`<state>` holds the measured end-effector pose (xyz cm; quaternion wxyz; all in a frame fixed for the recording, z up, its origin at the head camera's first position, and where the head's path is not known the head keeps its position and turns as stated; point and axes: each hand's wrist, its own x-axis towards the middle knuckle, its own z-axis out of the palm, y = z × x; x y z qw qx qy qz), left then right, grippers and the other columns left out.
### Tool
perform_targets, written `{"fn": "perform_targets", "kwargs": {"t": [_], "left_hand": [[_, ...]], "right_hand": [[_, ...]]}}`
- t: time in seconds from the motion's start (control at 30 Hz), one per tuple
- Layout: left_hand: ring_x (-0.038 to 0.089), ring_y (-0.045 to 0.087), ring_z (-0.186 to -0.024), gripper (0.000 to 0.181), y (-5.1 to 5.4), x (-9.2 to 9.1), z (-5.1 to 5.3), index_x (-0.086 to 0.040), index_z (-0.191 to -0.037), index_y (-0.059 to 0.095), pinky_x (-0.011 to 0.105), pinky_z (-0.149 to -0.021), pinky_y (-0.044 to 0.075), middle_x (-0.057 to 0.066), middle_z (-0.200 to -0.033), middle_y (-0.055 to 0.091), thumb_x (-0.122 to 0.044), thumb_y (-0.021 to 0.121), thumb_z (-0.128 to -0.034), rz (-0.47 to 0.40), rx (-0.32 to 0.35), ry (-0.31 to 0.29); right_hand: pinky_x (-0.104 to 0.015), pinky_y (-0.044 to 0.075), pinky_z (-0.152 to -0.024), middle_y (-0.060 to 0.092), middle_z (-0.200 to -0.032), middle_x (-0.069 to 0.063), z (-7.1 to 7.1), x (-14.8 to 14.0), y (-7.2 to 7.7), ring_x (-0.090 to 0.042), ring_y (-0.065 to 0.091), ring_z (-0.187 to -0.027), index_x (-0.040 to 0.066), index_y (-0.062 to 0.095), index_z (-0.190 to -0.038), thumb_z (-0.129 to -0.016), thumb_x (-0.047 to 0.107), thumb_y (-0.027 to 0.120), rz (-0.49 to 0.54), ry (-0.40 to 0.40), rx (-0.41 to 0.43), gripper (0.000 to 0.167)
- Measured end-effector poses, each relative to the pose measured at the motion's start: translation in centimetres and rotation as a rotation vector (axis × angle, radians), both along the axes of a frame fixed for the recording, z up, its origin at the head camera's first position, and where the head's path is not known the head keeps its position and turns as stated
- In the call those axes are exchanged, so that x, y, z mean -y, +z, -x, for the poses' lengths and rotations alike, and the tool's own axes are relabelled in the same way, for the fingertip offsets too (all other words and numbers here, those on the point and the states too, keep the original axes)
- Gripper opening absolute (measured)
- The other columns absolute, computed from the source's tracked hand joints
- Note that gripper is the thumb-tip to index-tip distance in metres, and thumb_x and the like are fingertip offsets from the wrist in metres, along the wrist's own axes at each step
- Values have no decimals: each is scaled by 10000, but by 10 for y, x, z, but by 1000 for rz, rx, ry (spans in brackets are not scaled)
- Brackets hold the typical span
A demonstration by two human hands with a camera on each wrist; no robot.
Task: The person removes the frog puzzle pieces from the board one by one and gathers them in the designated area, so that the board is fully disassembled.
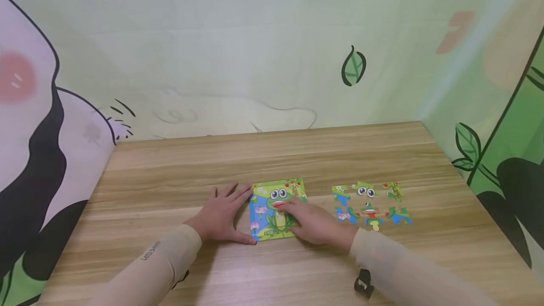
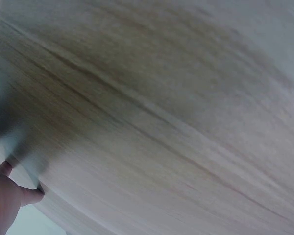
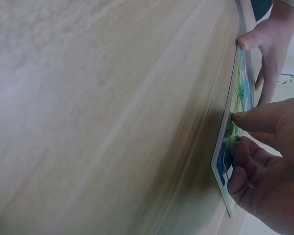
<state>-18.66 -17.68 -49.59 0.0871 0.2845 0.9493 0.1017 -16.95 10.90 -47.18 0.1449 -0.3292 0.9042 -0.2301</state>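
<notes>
A square frog puzzle board [image 1: 260, 202] lies flat on the table in the head view, its picture a green frog on blue and green. My left hand [image 1: 221, 211] spreads along its left side, fingertips at the upper left corner and thumb at the lower left. The right hand [image 1: 316, 223] reaches over the board's right part and covers some of the picture. In the right wrist view, thumb and fingers of that hand [image 3: 274, 156] curl together at the board's surface, pinching what looks like a green puzzle piece [image 3: 233, 131], mostly hidden. Only part of the left hand [image 2: 7, 200] shows in its wrist view.
Right of the board lie several loose puzzle pieces, among them an eyes piece [image 1: 366, 191] and a mouth piece [image 1: 369, 211]. All rest on a wood-grain table [image 1: 191, 164]. Behind it hangs a printed cloth [image 1: 276, 70] with leaves and cartoon animals.
</notes>
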Motion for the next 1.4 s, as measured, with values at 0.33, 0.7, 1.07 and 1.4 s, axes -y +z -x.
{"fn": "perform_targets", "kwargs": {"t": [0.33, 0.7, 1.07, 1.4], "left_hand": [[430, 239, -1592, 1283, -2, 0, 2, -146, -1656, 316, 834, -1146, 216, 47, -1734, 296, -887, 719, -689, 5, 7, 3], [431, 243, -1591, 1277, -1, 0, 1, -146, -1654, 321, 835, -1142, 224, 42, -1733, 298, -882, 722, -691, 9, 5, 4], [443, 250, -1588, 1264, 2, 0, 0, -131, -1649, 331, 839, -1136, 227, 59, -1728, 311, -853, 746, -697, 3, -1, 2], [457, 262, -1579, 1259, 3, -1, 0, -119, -1645, 335, 842, -1128, 238, 71, -1727, 312, -841, 752, -702, -1, 0, -6]], "right_hand": [[-502, 510, -1106, 581, -1457, -166, 2, 2, -1, -332, 606, -1323, 55, 564, -1483, -924, 71, 715, -2, -8, -1, 579], [-389, 564, -986, 597, -1313, -123, 0, 12, -2, -214, 618, -1117, 2, 613, -1411, -949, 86, 708, -28, -27, 26, 479], [-391, 542, -961, 575, -1227, -77, -2, 13, 1, -170, 570, -1062, 56, 656, -1334, -949, 89, 728, 14, -60, 37, 394], [-497, 492, -1129, 655, -1381, -132, -3, 13, 0, -321, 616, -1313, 74, 685, -1268, -995, 43, 627, 71, -5, -39, 281]]}}
